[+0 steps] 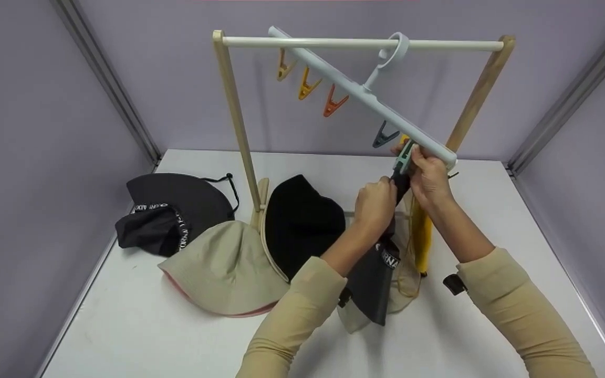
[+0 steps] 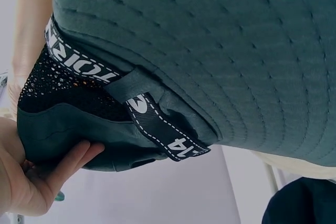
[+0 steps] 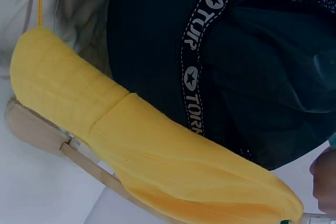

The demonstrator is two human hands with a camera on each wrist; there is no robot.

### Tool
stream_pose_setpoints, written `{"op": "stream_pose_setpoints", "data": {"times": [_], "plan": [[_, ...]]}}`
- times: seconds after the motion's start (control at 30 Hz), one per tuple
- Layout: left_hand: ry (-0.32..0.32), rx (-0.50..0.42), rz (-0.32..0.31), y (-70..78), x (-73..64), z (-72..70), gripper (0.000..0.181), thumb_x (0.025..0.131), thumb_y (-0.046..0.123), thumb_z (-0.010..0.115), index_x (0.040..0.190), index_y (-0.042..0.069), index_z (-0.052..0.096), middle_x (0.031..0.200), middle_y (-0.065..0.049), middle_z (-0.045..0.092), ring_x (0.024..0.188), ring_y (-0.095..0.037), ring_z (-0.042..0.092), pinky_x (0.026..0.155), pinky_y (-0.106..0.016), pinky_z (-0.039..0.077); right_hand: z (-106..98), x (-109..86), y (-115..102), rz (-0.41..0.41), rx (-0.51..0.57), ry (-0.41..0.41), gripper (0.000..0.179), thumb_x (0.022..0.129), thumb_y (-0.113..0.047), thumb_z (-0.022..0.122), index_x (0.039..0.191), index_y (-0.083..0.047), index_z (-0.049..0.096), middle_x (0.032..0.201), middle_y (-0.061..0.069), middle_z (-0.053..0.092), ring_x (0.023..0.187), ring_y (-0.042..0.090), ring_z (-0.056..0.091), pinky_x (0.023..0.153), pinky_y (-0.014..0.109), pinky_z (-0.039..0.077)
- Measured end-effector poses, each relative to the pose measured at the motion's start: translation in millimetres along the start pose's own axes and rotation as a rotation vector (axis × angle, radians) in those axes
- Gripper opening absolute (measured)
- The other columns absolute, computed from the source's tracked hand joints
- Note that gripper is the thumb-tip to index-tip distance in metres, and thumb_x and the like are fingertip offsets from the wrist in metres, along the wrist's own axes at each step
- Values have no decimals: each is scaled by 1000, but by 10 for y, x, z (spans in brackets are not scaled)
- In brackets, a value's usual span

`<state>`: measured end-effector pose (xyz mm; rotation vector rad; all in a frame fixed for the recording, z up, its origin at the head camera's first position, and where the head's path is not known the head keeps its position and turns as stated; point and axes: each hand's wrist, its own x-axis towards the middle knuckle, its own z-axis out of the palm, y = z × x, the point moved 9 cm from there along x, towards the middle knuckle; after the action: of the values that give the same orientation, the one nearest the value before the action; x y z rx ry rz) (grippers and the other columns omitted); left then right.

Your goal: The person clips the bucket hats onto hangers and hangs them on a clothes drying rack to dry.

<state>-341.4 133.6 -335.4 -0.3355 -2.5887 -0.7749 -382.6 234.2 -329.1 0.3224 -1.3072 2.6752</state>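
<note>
A pale blue clip hanger (image 1: 334, 76) hangs by its hook from the rack's white rail, tilted low at the right end. My right hand (image 1: 429, 178) pinches a green clip (image 1: 403, 157) near that low end. Just below it, my left hand (image 1: 376, 207) grips the gathered crown of a dark sun hat (image 1: 376, 283) with a lettered band; its brim hangs down. In the left wrist view, the fingers (image 2: 73, 161) curl at the crown's edge. A yellow hat (image 3: 157, 150) hangs beside the dark hat, behind my right hand in the head view.
Several other clips, including an orange one (image 1: 334, 101) and a grey one (image 1: 385, 135), hang along the hanger. On the white table (image 1: 124, 315) lie a black lettered hat (image 1: 192, 194), a beige hat (image 1: 229, 262) and a black hat (image 1: 302, 220), near the rack's wooden left leg (image 1: 239, 121).
</note>
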Motion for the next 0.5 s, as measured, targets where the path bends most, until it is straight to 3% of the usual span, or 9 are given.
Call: {"op": "stream_pose_setpoints", "data": {"times": [0.2, 0.43, 0.5], "plan": [[-4, -22, -5, 29, 28, -5, 24, 97, 18, 48, 84, 5, 63, 73, -8, 66, 66, -17, 65, 50, -26, 48, 3, -4, 16, 6, -10, 0, 20, 96, -3, 41, 113, 7, 47, 93, 15, 64, 95, 26, 60, 99, 32, 30], [54, 43, 12, 84, 53, -36, 25, 96, 19, 48, 79, 6, 61, 68, -7, 64, 63, -17, 64, 49, -25, 48, 9, 1, 33, 19, 9, 3, 18, 96, -3, 41, 109, 7, 48, 94, 15, 62, 95, 26, 61, 99, 31, 30], [54, 22, -2, 72, 64, -38, 23, 97, 19, 48, 82, 5, 60, 69, -8, 64, 64, -18, 65, 49, -26, 48, 10, 5, 33, 14, 0, 9, 18, 96, -3, 41, 109, 7, 47, 93, 14, 63, 94, 25, 61, 97, 30, 31]]}}
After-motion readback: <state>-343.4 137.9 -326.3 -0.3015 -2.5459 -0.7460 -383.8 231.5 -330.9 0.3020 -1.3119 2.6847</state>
